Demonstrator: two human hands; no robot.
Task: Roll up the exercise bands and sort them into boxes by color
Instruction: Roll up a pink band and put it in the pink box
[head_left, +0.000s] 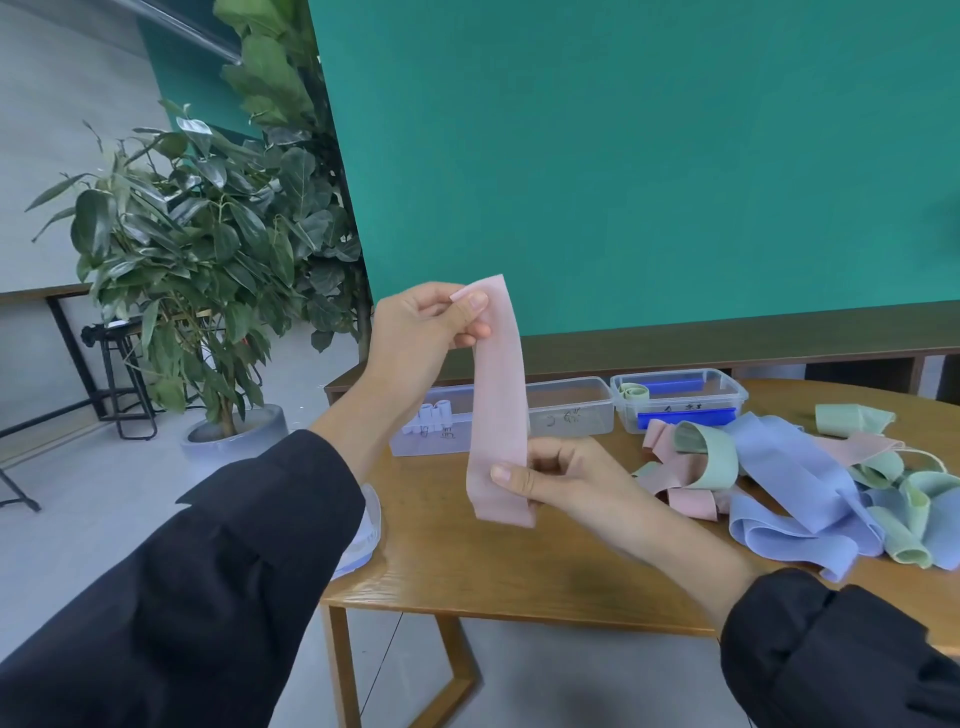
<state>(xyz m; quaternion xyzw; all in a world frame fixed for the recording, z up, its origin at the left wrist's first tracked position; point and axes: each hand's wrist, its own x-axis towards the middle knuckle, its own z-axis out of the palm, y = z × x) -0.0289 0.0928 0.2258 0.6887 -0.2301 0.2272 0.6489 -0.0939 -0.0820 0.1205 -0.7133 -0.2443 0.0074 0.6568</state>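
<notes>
We see a leafy potted plant (208, 249) in a grey pot (236, 434) left of the raised left hand (415, 332), a green wall panel (623, 156) behind it, and a black stand (122, 384) farther left on the grey floor (52, 519).

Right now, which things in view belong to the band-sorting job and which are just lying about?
Job:
pink band, pinched by left hand and right hand
band pile
left box
middle box
right box with rolled green band

Lying about:
potted plants
stool
</notes>
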